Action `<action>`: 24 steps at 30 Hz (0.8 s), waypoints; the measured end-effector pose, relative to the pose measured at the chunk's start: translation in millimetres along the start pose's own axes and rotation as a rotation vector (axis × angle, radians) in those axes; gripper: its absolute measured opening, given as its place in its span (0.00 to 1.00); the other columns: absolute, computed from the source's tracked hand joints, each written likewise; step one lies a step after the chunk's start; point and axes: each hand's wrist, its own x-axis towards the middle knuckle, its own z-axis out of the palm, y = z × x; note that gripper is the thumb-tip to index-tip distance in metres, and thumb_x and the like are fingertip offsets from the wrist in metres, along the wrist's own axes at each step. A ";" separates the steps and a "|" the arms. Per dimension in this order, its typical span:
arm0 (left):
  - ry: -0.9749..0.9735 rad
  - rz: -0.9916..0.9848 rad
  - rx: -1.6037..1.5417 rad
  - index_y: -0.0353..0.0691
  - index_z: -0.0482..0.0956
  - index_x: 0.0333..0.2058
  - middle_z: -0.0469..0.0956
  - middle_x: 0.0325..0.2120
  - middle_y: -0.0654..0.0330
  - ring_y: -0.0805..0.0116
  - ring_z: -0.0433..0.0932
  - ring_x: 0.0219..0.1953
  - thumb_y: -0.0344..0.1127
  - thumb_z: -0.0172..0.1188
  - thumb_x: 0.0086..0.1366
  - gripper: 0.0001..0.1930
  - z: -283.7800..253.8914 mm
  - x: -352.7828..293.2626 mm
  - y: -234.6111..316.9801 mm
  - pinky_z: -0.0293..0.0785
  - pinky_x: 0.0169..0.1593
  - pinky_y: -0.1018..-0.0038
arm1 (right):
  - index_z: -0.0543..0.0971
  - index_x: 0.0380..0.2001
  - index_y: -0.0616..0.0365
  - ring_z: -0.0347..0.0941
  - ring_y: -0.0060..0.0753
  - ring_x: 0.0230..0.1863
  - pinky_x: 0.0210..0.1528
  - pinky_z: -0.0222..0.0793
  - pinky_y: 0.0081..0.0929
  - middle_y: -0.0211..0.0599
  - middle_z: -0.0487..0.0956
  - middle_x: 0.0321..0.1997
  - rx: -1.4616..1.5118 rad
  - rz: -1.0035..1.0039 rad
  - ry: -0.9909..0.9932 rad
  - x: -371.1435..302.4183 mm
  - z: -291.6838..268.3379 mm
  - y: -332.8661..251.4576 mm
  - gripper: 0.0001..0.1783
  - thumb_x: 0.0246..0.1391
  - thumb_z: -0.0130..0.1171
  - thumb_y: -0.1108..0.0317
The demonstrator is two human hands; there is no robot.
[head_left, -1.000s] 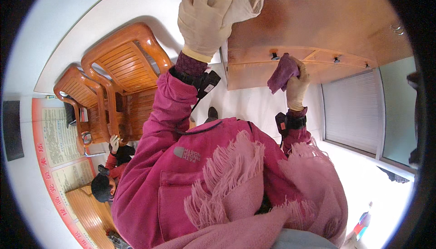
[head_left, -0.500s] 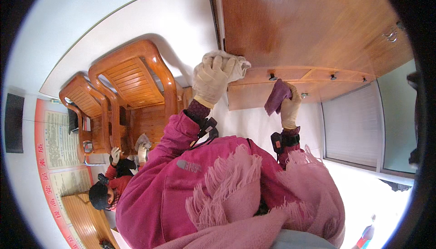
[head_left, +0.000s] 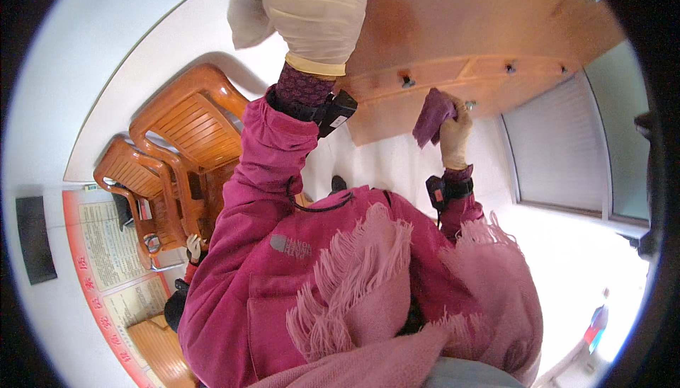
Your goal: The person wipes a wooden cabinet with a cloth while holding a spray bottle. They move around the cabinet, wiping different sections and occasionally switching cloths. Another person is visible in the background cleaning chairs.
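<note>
My left hand (head_left: 316,21), in a whitish glove, is raised to the top edge of the view, its fingers partly cut off. It is pressed over a bunched white cloth (head_left: 248,7), which shows on both sides of the hand. Behind it is a brown wooden piece of furniture (head_left: 467,23) with small dark knobs; whether the cloth touches the wood I cannot tell. Lower and to the right, my right hand (head_left: 455,139), also gloved, is closed around a folded purple cloth (head_left: 433,115), held in front of the knobbed drawer fronts.
Two slatted wooden armchairs (head_left: 195,122) stand at the left against a white wall panel. Below them a co-worker's gloved hand (head_left: 193,247) shows, the co-worker mostly hidden by my sleeve. A poster (head_left: 106,246) hangs at far left. A pale framed panel (head_left: 552,147) is at right.
My left hand has moved up and closer with the white cloth, and looks larger. My right hand keeps the purple cloth almost in place. The co-worker is now more hidden.
</note>
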 end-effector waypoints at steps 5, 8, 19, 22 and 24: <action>-0.131 0.263 0.054 0.62 0.79 0.52 0.72 0.49 0.70 0.60 0.70 0.50 0.43 0.60 0.62 0.19 38.4 -96.2 33.2 0.72 0.42 0.65 | 0.82 0.51 0.62 0.76 0.22 0.30 0.26 0.67 0.22 0.35 0.83 0.36 0.070 -0.011 0.098 5.3 -7.6 27.8 0.23 0.54 0.46 0.83; -0.189 0.374 0.008 0.65 0.77 0.55 0.73 0.48 0.74 0.64 0.72 0.46 0.45 0.61 0.60 0.22 55.9 -156.4 44.1 0.74 0.38 0.66 | 0.82 0.50 0.61 0.73 0.21 0.21 0.15 0.63 0.21 0.33 0.82 0.31 0.120 0.013 0.122 3.4 -10.5 41.9 0.22 0.55 0.47 0.82; -0.663 0.622 -0.226 0.52 0.78 0.48 0.77 0.46 0.64 0.63 0.76 0.47 0.41 0.58 0.63 0.14 63.2 -287.3 52.7 0.77 0.41 0.66 | 0.82 0.50 0.62 0.75 0.23 0.23 0.18 0.68 0.24 0.35 0.82 0.34 0.015 0.078 0.161 11.9 -10.9 38.1 0.25 0.52 0.44 0.83; -0.881 0.556 -0.314 0.51 0.77 0.53 0.77 0.50 0.62 0.62 0.77 0.49 0.39 0.59 0.62 0.19 55.1 -302.1 43.6 0.79 0.41 0.66 | 0.82 0.51 0.63 0.80 0.27 0.34 0.29 0.76 0.25 0.38 0.83 0.40 0.074 -0.061 0.153 35.6 -11.6 0.6 0.28 0.49 0.42 0.85; -0.968 0.476 -0.413 0.50 0.77 0.52 0.77 0.52 0.61 0.61 0.77 0.49 0.39 0.59 0.62 0.19 49.7 -304.6 36.9 0.79 0.42 0.65 | 0.81 0.52 0.67 0.78 0.30 0.50 0.53 0.75 0.25 0.41 0.84 0.47 0.033 -0.273 0.176 52.8 -12.4 -40.6 0.30 0.45 0.42 0.88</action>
